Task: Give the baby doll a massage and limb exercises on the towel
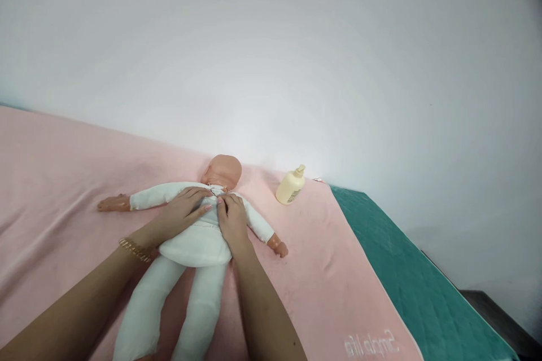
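Observation:
A baby doll [199, 245] with a white cloth body and a tan head lies on a pink cloth, its arms spread out. The face cannot be seen. My left hand [184, 211] rests on the upper left of the doll's torso, fingers extended, with a gold bracelet at the wrist. On the upper right of the torso lies my right hand [232, 217], its fingers over the shoulder area and its thumb apart. Both hands lie close together just below the doll's neck and touch the cloth body.
A pale yellow pump bottle [290, 186] stands on the pink cloth [330, 287], right of the doll. A green quilted mat [406, 262] shows at the right. Behind is a white wall [271, 56]. Something dark [499, 316] is at the lower right.

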`<state>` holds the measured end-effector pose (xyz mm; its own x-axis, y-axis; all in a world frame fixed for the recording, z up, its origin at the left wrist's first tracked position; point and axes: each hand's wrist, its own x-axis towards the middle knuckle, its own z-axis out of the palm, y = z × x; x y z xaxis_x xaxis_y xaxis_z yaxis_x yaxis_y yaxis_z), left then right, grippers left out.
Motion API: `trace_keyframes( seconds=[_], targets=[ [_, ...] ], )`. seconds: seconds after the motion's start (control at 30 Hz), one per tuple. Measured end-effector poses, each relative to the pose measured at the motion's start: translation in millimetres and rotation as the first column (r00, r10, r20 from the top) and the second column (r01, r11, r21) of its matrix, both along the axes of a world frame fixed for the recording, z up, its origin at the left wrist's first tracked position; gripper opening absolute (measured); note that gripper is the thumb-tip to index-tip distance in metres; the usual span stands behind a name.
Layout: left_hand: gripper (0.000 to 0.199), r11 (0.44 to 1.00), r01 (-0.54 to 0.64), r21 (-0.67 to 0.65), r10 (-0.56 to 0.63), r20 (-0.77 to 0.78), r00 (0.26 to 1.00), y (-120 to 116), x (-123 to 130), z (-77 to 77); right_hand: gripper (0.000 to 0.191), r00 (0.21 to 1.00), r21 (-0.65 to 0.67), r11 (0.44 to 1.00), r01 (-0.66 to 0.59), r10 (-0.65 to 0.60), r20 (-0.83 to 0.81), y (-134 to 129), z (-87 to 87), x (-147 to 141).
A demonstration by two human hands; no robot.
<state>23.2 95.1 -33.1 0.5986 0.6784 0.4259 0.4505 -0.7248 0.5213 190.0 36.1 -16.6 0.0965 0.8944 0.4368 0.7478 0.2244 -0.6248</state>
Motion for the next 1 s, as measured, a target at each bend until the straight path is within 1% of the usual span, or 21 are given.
trace_keyframes(
  seconds=[0.13, 0.27, 0.4, 0.57, 0.67, 0.73, 0.8, 0.87, 0.93, 1.0],
  targets=[
    [0.05, 1.0, -0.02, 0.019, 0.019, 0.041, 0.999, -1, 2, -2.4, 0.023, 1.0, 0.024, 1.0, -0.002, 0.003, -0.024, -1, -2.0, 0],
    [0.055, 0.999, -0.046, 0.025, 0.044, 0.054, 0.998, -3, 3, -1.5, 0.025, 0.999, 0.057, 0.998, 0.008, -0.005, -0.053, -2, -5.7, 1],
    [0.056, 0.999, -0.033, 0.009, 0.033, 0.023, 0.999, -2, 2, -0.9, 0.03, 1.0, 0.015, 1.0, 0.006, -0.005, -0.014, -1, -6.0, 1],
    [0.056, 0.999, -0.04, 0.011, 0.039, 0.013, 0.999, 0, 2, -2.7, 0.031, 0.999, -0.042, 0.999, 0.005, -0.003, 0.045, 1, -3.3, 1],
    [0.057, 0.999, -0.038, 0.005, 0.038, 0.016, 0.999, -2, 3, -1.1, 0.032, 0.999, -0.038, 0.999, 0.0, 0.001, 0.035, 1, -4.4, 0],
    [0.058, 0.999, -0.03, -0.016, 0.03, 0.022, 0.999, -3, 2, 1.6, 0.032, 1.0, -0.016, 1.0, -0.014, 0.014, -0.012, 0, -5.2, 1],
    [0.058, 0.999, -0.03, -0.043, 0.031, 0.04, 0.999, -5, 1, 6.7, 0.032, 0.996, 0.012, 0.999, -0.031, 0.032, -0.086, -3, -3.4, 2],
    [0.057, 0.998, -0.036, -0.061, 0.04, 0.07, 0.997, -8, -2, 16.1, 0.031, 0.985, 0.038, 0.999, -0.037, 0.043, -0.166, -8, 3.9, 7],
    [0.053, 0.997, -0.025, -0.076, 0.032, 0.093, 0.995, -14, -9, 30.8, 0.027, 0.971, 0.048, 0.998, -0.05, 0.06, -0.233, -16, 18.1, 14],
    [0.046, 0.994, 0.021, -0.105, -0.012, 0.078, 0.997, -22, -20, 48.3, 0.023, 0.951, 0.013, 0.992, -0.126, 0.125, -0.283, -27, 37.3, 22]
  ],
)
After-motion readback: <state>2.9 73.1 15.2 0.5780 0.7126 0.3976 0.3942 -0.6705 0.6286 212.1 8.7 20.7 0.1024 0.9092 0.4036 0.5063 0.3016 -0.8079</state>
